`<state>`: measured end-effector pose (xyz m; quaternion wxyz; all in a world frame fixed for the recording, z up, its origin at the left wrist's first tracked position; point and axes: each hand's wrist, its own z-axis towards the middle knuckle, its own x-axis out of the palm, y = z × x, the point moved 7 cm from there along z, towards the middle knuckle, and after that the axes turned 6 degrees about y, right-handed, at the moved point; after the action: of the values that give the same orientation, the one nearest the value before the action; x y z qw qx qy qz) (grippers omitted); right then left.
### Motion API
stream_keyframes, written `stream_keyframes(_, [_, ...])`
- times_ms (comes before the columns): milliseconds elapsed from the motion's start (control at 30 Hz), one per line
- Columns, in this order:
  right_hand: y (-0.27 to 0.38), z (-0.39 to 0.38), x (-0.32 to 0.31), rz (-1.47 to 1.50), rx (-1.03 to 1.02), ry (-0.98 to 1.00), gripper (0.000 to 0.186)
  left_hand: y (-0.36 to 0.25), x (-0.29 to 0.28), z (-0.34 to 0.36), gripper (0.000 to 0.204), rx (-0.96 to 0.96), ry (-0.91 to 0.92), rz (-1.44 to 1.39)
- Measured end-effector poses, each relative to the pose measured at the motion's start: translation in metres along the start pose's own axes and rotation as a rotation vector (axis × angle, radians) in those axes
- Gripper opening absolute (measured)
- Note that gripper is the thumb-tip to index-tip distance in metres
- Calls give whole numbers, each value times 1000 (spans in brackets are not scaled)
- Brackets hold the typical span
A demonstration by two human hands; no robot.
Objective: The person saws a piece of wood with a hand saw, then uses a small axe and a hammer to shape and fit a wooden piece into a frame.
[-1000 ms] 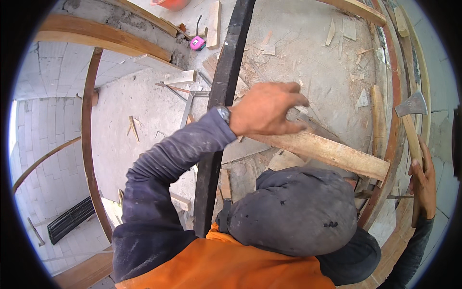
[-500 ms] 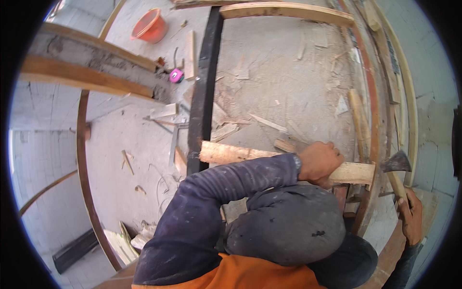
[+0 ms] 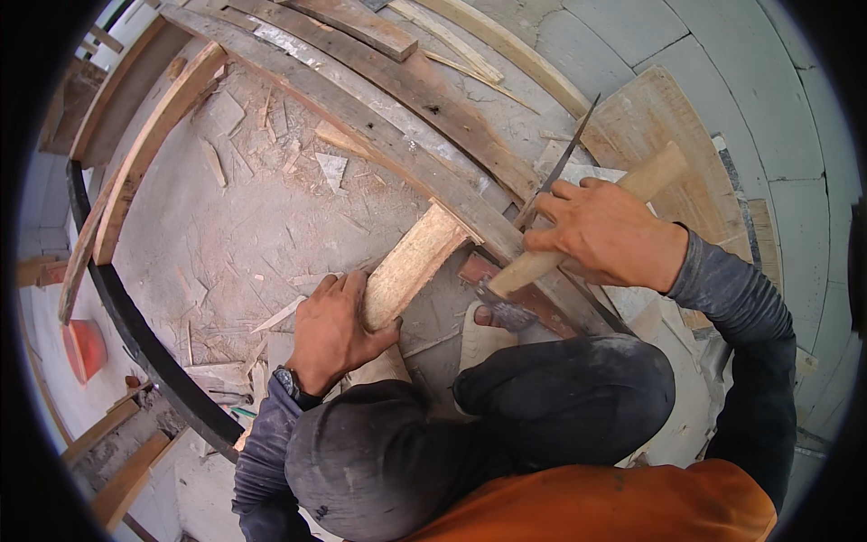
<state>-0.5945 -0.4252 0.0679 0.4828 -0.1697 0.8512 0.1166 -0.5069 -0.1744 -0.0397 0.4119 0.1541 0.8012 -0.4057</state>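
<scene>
My left hand (image 3: 334, 325) is wrapped around a pale, rough-faced wooden plank (image 3: 417, 257). The plank's far end meets the side of a long wooden beam (image 3: 379, 158). In my right hand (image 3: 614, 233) is a hatchet, gripped by its thick wooden handle (image 3: 652, 172). Its dark metal head (image 3: 508, 310) points down beside the plank's end, close to a reddish wood piece (image 3: 542, 305). Past my right fingers, a thin dark pointed strip (image 3: 573, 149) slants across the boards; whether they touch it I cannot tell.
Dusty floor with wood chips and scraps (image 3: 332, 170) lies inside the frame. A black beam (image 3: 135, 334) curves along the left, with an orange bucket (image 3: 86, 350) beyond it. Loose boards (image 3: 361, 27) lie at the far side, and a wide board (image 3: 668, 135) rests by the block wall.
The view has swung to the right. My right hand has brought the hatchet inward from the far right, over the beam and near the plank's end. The left hand still holds the plank.
</scene>
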Motion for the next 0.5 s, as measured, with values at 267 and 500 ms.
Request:
stream_keyframes(267, [-2,0,0,47,28,-70,39,4,3,-3,66,-35,52,20])
stream_keyframes(500, [-22,-16,10,361,94,-48,39,18,-2,15,59,26,271,-208])
